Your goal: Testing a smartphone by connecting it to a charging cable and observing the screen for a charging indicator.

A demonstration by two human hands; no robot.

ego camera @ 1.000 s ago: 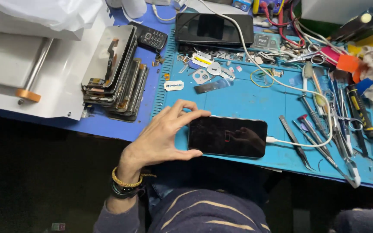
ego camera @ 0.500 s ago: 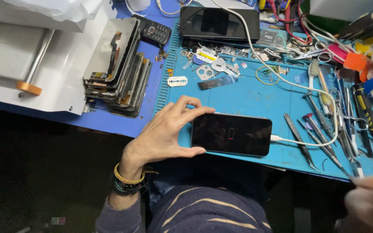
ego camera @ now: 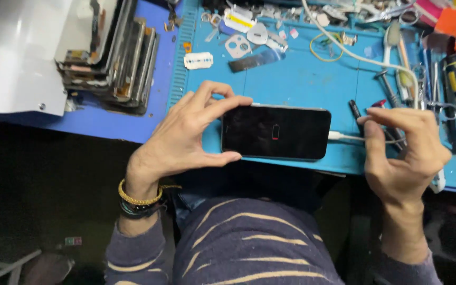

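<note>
A person's left hand pinches the end of a dark, glossy smartphone lying flat on a ribbed blue work mat at the table's near edge, while the right hand closes thumb and fingers on the thin white charging cable plugged into its other end. A sideways tug on that cable could likely strain the connector or drag the smooth glass slab off the mat's edge, near scattered metal tools and a stack of phone screens.

Bright overhead light, dark below, slight blur
</note>
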